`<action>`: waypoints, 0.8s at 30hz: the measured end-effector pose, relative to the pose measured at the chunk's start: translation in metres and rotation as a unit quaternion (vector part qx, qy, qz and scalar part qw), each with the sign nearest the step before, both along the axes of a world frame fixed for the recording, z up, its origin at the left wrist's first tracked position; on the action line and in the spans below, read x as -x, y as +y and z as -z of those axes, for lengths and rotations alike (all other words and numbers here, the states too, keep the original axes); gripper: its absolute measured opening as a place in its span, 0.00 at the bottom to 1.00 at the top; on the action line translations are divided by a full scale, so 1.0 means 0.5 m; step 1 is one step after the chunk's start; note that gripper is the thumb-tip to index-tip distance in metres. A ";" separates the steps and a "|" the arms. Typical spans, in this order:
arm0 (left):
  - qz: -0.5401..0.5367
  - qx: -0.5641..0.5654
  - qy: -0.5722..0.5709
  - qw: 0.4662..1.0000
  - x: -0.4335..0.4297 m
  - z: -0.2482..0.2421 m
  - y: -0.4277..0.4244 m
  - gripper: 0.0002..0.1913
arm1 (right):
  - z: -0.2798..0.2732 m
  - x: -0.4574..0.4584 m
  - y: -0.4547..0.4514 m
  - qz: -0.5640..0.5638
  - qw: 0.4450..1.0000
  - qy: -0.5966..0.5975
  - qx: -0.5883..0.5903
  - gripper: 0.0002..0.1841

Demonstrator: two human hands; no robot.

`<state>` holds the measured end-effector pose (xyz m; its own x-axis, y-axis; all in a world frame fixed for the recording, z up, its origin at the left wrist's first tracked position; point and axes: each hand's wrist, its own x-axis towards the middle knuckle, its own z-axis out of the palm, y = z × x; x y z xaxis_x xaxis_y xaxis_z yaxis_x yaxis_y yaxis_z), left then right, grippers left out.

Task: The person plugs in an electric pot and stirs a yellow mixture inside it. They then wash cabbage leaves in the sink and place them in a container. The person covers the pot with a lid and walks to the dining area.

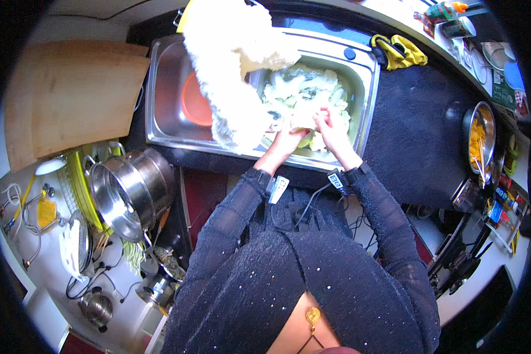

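The right basin [358,119] of a steel double sink holds water and many pale green leaves [307,86], which look like cabbage or lettuce. My left hand [287,144] and my right hand [331,126] are close together over the near part of this basin. Between them a pale leaf [304,118] is pinched by the fingers of both hands. Glare washes out its outline, and some fingertips are hidden. A bright white fluffy thing [234,93] spans the middle of the sink and covers part of both basins; I cannot tell what it is.
An orange bowl [197,99] sits in the left basin [166,88]. Left of the sink are a wooden board [77,97] and a large steel pot [128,190]. Yellow-and-black gloves [398,52] lie behind the right counter; a steel bowl of yellow food [477,137] with chopsticks stands far right.
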<state>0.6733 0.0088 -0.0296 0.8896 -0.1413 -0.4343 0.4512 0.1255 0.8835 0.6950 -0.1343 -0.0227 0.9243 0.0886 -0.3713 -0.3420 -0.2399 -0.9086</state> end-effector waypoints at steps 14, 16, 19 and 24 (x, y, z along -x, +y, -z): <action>-0.036 -0.106 0.041 0.993 0.055 0.050 0.063 0.14 | 0.149 -0.148 -0.057 0.055 0.892 -0.170 0.415 0.23; -0.051 -0.086 0.029 0.995 0.059 0.050 0.061 0.14 | 0.185 -0.151 -0.053 0.058 0.898 -0.098 0.426 0.28; -0.046 -0.094 0.027 0.994 0.060 0.046 0.056 0.14 | 0.225 -0.139 -0.025 0.016 0.970 -0.021 0.242 0.30; -0.017 -0.106 0.036 0.994 0.055 0.032 0.052 0.15 | 0.244 -0.087 0.025 -0.033 0.980 -0.004 0.198 0.32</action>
<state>0.6456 0.0348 -0.0456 0.8582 -0.0099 -0.5131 0.5123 -0.0447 0.8577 0.7384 -0.1216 -0.1447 0.9248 -0.0021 -0.3806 -0.3069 -0.5954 -0.7425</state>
